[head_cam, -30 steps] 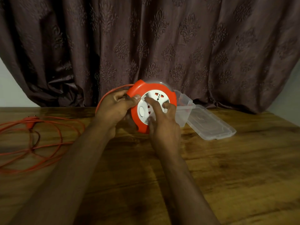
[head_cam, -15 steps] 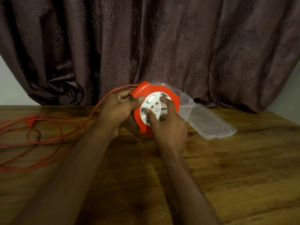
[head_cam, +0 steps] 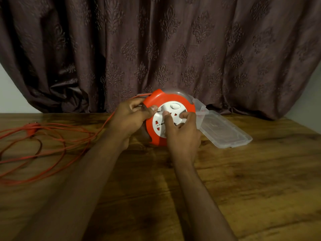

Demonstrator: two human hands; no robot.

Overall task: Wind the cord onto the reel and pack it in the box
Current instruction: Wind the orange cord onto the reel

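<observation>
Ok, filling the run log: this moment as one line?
left hand grips reel | right hand on hub | cord mostly loose | box open

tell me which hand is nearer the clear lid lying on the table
Right. The right hand works the reel's white face just beside the lid; the left hand holds the reel's far rim, farther away.

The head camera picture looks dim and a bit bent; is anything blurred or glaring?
Head view: dim, warm light; the wooden table edge bows, a wide-angle effect; the forearms near the lens are soft; the white hub of the reel is brightest, with no harsh glare; the cord stays readable.
</observation>
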